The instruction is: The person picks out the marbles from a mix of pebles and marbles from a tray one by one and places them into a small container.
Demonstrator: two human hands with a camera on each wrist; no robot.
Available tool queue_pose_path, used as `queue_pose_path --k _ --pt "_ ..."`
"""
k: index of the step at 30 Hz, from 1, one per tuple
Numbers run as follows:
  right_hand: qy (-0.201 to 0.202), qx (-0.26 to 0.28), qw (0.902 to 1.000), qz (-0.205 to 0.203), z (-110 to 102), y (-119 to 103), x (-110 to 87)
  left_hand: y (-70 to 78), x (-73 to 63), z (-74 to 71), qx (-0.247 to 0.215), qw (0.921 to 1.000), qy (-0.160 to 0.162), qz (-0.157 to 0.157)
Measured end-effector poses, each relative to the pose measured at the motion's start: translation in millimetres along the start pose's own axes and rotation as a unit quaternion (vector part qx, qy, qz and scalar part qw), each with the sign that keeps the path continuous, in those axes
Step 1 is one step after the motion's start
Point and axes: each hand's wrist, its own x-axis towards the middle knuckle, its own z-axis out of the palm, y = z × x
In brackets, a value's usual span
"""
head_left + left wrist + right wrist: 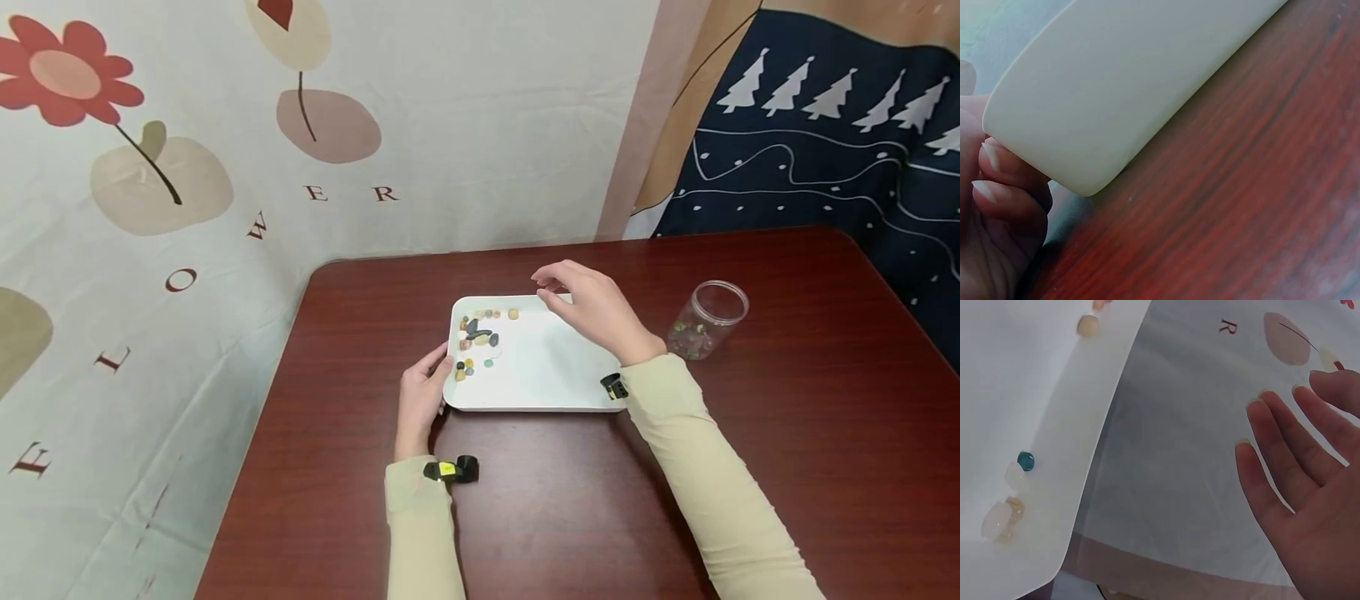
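A white rectangular tray (558, 371) has several small coloured pebbles, most of them grouped at its left side; a yellowish pebble (513, 314) lies near the back edge. My left hand (422, 400) grips the tray's left edge, thumb at the rim and other fingers curled under it. In the left wrist view, the tray's outer wall (1104, 94) hides part of that hand. Over the tray's back right part hovers my right hand (596, 308), fingers relaxed and nothing seen in them. In the right wrist view, a teal pebble (1025, 460) and whitish pebbles (997, 520) lie near one corner.
A clear jar (708, 321) with some small pieces at its bottom stands right of the tray, tilted in view. The reddish-brown table (540, 517) extends around both. Behind it hang a printed pale cloth (487, 125) and a dark blue tree-patterned cloth (810, 167).
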Motion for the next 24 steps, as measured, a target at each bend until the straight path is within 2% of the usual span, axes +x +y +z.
queue_pose_path --k 8,18,24 --pt "-0.058 -0.032 0.9978 -0.009 11 0 9.2 -0.3 0.0 0.1 -0.017 0.9998 -0.006 0.005" --pt "-0.104 -0.04 0.9937 -0.014 27 6 18.4 1.4 -0.9 0.3 -0.016 0.9999 -0.005 -0.002" --pt "-0.126 -0.038 0.9914 -0.002 35 7 22.0 2.6 -1.3 -0.1 -0.009 0.9999 -0.003 -0.005"
